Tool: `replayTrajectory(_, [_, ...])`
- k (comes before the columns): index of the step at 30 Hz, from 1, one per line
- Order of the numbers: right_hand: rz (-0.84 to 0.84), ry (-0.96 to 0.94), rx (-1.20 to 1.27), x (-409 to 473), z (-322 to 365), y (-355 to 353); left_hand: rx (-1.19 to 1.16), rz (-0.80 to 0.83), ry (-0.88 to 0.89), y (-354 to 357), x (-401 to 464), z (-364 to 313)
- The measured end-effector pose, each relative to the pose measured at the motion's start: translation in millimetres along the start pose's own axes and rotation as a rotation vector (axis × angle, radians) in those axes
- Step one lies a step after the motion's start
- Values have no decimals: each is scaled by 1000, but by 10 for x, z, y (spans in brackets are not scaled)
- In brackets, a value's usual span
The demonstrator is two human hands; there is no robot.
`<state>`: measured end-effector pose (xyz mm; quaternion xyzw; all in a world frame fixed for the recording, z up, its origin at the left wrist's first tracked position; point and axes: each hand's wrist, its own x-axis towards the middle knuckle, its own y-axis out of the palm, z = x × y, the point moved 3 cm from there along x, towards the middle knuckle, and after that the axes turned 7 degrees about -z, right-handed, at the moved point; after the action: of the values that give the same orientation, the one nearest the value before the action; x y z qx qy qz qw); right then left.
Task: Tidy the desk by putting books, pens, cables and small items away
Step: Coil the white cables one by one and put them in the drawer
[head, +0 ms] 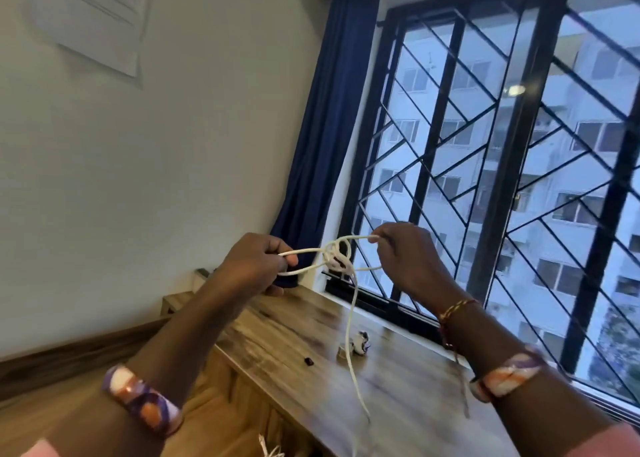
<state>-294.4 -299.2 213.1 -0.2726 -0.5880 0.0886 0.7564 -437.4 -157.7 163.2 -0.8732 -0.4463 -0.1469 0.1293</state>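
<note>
While the white cable [334, 254] is bunched into loops at chest height, the person holds it stretched between both hands above the wooden desk [311, 345]. The left hand [254, 264] has its fingers curled round one end of the loops, and the right hand [403, 257] pinches the other end between thumb and fingertips. Holding it taut like this looks meant to keep the coil from springing apart while it is wound or knotted, though I cannot tell which. One loose tail drops from the knot in the middle and trails down past the desk's near edge, so I judge the bundling unfinished.

On the desk, well below the hands, lie a small pale clump [355, 345] and a tiny dark item [308, 362]; both are too blurred to name. The desk runs along a barred window [485, 165], with a dark blue curtain [329, 127] gathered at its left side. A printed sheet [93, 16] is stuck on the pale wall.
</note>
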Motion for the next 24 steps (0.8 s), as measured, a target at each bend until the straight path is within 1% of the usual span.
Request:
replayTrajectory(1, [-34,-9,-47,41,-22,79,-73,-27,-44,10,45,59])
replayTrajectory(3, [-81,42,-71,124,-110,231,-253,-32,-141,104,87,176])
replayTrajectory(4, [-88,104,-29,172,-175,302,-330,-26,-176,173,106,239])
replayTrajectory(5, [-74,204,77,222,-249,362,-376,-22,-187,240,135,300])
replayTrajectory(6, [-46,330,244,265,-322,419,-404,-2,-177,308,172,350])
replayTrajectory(7, [-15,453,414,297,-399,472,-435,49,-159,376,222,401])
replayTrajectory(8, [26,537,550,326,-462,526,-497,149,-139,447,297,454])
replayTrajectory(10, [88,589,681,383,-530,606,-693,422,-111,566,472,496])
replayTrajectory(11, [104,598,718,411,-561,649,-749,517,-83,651,602,526])
replayTrajectory(12, [110,604,745,439,-596,692,-773,560,-41,752,706,529])
replayTrajectory(13, [105,603,755,476,-646,724,-781,525,-15,884,826,522])
replayTrajectory(16, [93,611,771,585,-842,774,-804,279,-23,1203,1108,436])
replayTrajectory(18, [101,634,817,662,-1042,773,-765,201,-35,1368,1314,461])
replayTrajectory(21, [131,667,941,735,-1361,742,-601,211,10,1599,1529,493])
replayTrajectory(22, [143,686,1026,747,-1466,733,-554,216,41,1683,1580,477])
replayTrajectory(24, [178,753,1297,746,-1658,725,-548,246,84,1859,1683,427])
